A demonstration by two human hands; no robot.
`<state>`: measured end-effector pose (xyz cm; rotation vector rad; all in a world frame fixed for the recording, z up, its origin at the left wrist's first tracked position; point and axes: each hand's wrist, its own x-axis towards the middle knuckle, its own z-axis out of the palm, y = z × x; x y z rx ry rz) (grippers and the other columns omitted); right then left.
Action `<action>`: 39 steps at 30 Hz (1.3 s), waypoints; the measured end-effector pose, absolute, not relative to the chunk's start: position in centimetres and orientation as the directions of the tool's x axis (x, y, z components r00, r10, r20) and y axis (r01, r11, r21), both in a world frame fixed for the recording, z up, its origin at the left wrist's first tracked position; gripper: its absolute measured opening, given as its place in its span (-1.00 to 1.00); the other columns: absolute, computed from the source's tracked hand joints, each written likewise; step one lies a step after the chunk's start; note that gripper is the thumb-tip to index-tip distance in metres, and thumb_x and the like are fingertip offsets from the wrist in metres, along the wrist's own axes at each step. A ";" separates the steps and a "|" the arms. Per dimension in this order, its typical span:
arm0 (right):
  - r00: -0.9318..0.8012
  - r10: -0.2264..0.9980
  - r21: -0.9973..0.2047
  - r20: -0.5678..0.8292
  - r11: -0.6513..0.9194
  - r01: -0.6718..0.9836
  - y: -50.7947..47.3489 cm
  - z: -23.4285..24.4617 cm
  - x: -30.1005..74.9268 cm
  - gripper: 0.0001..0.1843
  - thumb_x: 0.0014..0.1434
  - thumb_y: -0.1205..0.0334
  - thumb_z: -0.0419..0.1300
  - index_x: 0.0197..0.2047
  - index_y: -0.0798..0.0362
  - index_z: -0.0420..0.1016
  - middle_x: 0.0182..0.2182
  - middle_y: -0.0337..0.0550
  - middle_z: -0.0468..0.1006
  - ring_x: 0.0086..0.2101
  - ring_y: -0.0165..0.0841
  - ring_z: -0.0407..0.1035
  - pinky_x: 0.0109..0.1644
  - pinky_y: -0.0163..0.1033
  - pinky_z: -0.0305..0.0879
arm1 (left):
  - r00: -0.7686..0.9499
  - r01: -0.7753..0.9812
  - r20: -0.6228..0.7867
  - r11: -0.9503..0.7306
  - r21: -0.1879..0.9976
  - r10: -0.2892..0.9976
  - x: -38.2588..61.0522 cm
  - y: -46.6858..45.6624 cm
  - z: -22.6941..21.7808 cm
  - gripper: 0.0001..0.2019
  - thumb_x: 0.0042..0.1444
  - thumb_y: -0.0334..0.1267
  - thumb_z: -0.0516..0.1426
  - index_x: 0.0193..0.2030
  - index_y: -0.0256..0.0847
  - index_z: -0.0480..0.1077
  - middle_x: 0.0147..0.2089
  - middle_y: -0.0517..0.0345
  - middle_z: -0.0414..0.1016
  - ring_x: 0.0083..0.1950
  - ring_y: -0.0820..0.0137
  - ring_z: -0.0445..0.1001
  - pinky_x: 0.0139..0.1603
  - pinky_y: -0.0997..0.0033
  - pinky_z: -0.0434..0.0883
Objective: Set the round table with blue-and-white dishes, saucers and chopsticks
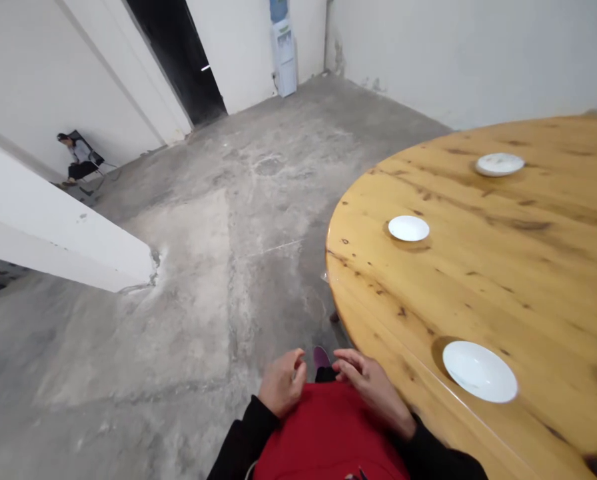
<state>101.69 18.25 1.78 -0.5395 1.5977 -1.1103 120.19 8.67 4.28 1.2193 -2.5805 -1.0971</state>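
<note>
While both hands hang empty at my waist, I see the left hand point(281, 385) loosely curled and the right hand point(373, 390) half open, close to the near-left edge of the round table point(358, 320). The near plate point(480, 371) sits just right of the right hand, by that rim. Bare concrete floor point(203, 267) spreads left and far. Markings on the far water dispenser point(284, 57) are too small to read.

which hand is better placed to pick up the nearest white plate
Right, probably. The right hand hovers by the table rim, on the same side as the nearest plate; the left hand is farther away, over the red garment. Both look empty.
</note>
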 end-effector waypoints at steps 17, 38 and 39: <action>-0.352 -0.805 -0.879 -0.477 0.442 0.180 -0.5 0.6 99.2 -0.52 0.06 -0.05 0.03 -0.08 0.06 0.49 -0.31 -0.08 0.63 -0.37 -0.25 0.55 -0.28 -0.20 0.41 | -0.565 -0.751 -0.394 0.254 0.610 -0.725 120.4 -14.1 2.2 -0.65 0.25 -0.08 -0.02 -0.02 -0.14 0.49 -0.20 0.07 0.69 -0.16 0.28 0.66 -0.10 0.34 0.54; -0.685 -0.583 -0.887 -0.436 0.408 0.217 -26.0 -0.7 92.5 -0.71 0.11 0.21 0.05 -0.16 0.06 0.52 -0.40 -0.15 0.63 -0.43 -0.32 0.53 -0.31 -0.28 0.36 | -0.948 -0.317 -0.242 0.529 0.787 -0.207 99.8 -43.2 0.8 -0.65 0.30 -0.07 -0.01 0.00 -0.20 0.48 -0.22 0.05 0.66 -0.22 0.32 0.63 -0.09 0.33 0.53; -0.685 -0.581 -0.886 -0.440 0.405 0.226 -27.3 -1.1 91.2 -0.70 0.12 0.22 0.05 -0.15 0.07 0.52 -0.40 -0.14 0.63 -0.43 -0.32 0.53 -0.32 -0.29 0.36 | -0.951 -0.307 -0.241 0.535 0.787 -0.191 98.6 -44.5 0.4 -0.64 0.30 -0.05 -0.01 0.00 -0.20 0.48 -0.22 0.05 0.66 -0.23 0.32 0.63 -0.11 0.34 0.53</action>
